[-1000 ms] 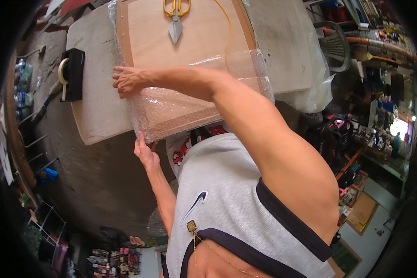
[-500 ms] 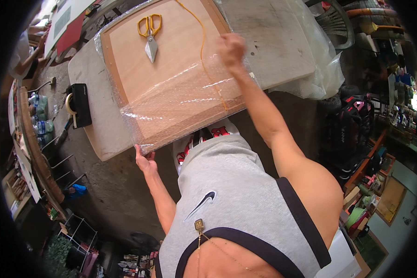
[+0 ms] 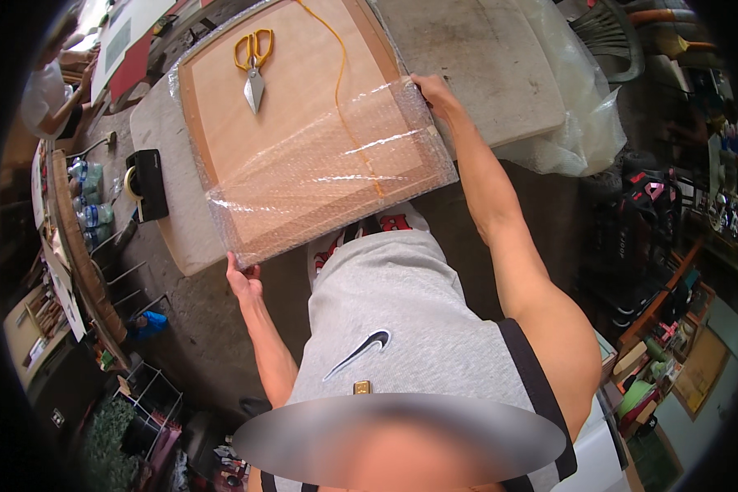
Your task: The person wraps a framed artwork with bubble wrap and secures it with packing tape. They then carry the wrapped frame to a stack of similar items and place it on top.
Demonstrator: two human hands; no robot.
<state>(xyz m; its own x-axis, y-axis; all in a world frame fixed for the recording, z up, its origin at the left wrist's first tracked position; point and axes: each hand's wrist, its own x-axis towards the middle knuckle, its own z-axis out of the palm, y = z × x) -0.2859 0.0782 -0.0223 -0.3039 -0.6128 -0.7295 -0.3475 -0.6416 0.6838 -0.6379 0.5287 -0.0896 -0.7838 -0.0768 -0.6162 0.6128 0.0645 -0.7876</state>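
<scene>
A large wooden picture frame (image 3: 291,90) lies face down over the near edge of the table, its brown backing showing. Clear bubble wrap (image 3: 303,184) is folded over its near part and shows around its sides. My left hand (image 3: 245,280) grips the near left corner of the wrapped frame, thumb against its edge. At the frame's right side, my right hand (image 3: 436,93) holds the wrap by the fold's upper end; its other fingers are partly hidden. Yellow-handled scissors (image 3: 254,70) rest on the backing. A yellow cord (image 3: 339,82) runs down it and under the wrap.
The worn grey table (image 3: 484,74) extends right and left of the frame. A black tape dispenser (image 3: 150,184) with a roll stands at its left edge. More clear plastic (image 3: 574,115) hangs over the right end, near a chair (image 3: 611,41). Another person (image 3: 49,102) is at the far left.
My right hand, blurred above the frame's right side before, has come down onto that edge and holds the wrap there. My left hand keeps its corner.
</scene>
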